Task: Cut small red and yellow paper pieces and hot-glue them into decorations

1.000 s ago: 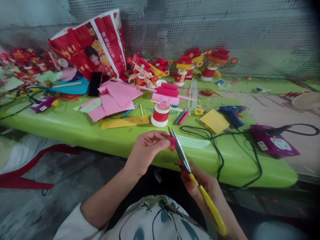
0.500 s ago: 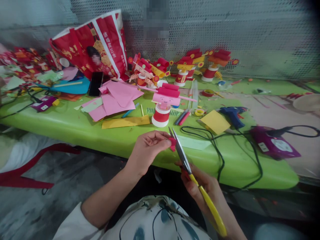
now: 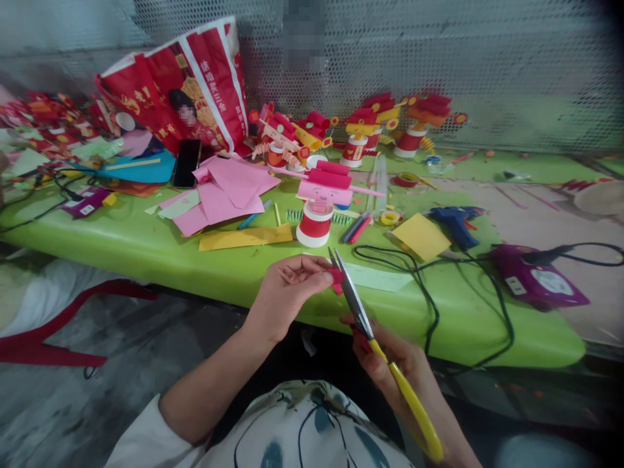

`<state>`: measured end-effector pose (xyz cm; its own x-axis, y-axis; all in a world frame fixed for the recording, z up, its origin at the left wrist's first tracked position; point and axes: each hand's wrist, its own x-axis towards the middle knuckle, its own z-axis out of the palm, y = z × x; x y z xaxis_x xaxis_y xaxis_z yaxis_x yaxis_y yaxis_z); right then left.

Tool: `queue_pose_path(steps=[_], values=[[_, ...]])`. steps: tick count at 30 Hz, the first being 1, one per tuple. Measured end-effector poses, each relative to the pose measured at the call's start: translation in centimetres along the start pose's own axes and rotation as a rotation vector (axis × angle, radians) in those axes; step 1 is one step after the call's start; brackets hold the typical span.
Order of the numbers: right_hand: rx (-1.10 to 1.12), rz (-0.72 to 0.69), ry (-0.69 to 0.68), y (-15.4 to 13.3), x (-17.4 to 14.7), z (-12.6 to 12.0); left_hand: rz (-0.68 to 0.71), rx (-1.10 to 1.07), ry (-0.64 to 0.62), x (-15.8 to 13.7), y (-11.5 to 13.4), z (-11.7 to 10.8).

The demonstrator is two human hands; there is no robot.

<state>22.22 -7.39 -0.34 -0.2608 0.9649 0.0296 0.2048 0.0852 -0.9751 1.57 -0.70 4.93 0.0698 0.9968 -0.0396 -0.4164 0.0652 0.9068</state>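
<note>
Between the thumb and fingers of my left hand (image 3: 292,289) is a small red piece of paper (image 3: 337,279). My right hand (image 3: 397,361) holds yellow-handled scissors (image 3: 361,315), their blades slightly apart and pointing away from me beside the red paper. Some of my right fingers are hidden behind the handles. Just beyond my hands, a paper figure (image 3: 314,224) stands upright on a red and white cup base, with a pink face and a rolled red hat. A pale green paper strip (image 3: 377,277) lies on the table behind the blades.
Pink paper sheets (image 3: 234,192) and a yellow strip (image 3: 244,238) lie left of the figure. To the right are a blue glue gun (image 3: 455,224), a yellow paper square (image 3: 420,234), black cable and a purple power socket (image 3: 541,276). Several finished figures (image 3: 358,140) and a red bag (image 3: 214,84) stand behind.
Almost nothing differs. Both hands, the red paper and the scissors keep nearly the same place; the view has shifted very slightly.
</note>
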Motion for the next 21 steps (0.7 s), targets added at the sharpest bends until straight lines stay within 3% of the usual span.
queue_pose_path(steps=[10,17,21], values=[[0.095,0.016,0.08,0.2,-0.2,0.4,-0.017,-0.03,-0.049,-0.4,-0.1,-0.5],[0.089,0.081,0.389,-4.7,0.8,0.5,-0.109,0.037,-0.162,-0.8,0.6,-0.2],[0.097,0.059,0.391,-6.8,2.2,0.0,-0.146,0.148,-0.267,-1.2,1.1,0.1]])
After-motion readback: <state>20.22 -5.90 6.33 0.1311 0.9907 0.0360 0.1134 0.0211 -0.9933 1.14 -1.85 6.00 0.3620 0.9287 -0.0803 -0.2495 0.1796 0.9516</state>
